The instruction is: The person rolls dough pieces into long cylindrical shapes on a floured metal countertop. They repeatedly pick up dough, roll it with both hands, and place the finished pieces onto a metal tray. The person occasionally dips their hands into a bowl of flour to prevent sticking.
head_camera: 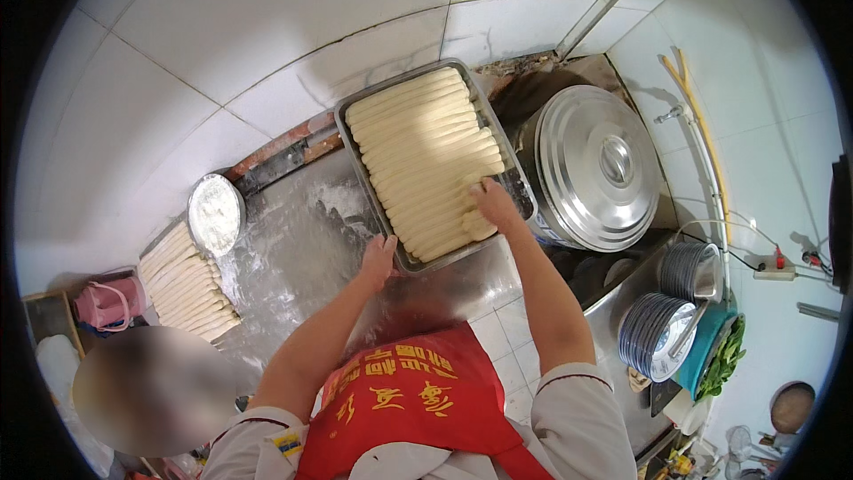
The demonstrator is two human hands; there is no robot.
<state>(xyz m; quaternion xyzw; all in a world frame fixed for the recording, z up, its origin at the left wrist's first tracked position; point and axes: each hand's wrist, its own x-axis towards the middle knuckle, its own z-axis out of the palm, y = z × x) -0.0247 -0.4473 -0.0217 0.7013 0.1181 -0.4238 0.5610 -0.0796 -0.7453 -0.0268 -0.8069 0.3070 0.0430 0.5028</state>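
Note:
A rectangular metal tray [513, 177] in front of me holds a long row of pale dough strips [420, 167] packed side by side. My right hand [496, 203] reaches over the tray's right side, its curled fingertips touching the ends of the strips. Just below those fingers, some dough ends [478, 225] look bunched or folded. Whether the fingers pinch any dough is hidden. At the tray's near left corner, my left hand [378, 260] touches the rim from outside; its grip is not clear.
A flour-dusted metal worktop [300, 267] carries a bowl of flour [215, 213] and more dough strips [190, 287] at left. Right of the tray stands a large lidded steel pot [600, 167]. Stacked plates [656, 333] and leafy greens [723, 357] are farther right. A blurred shape [156, 390] is at lower left.

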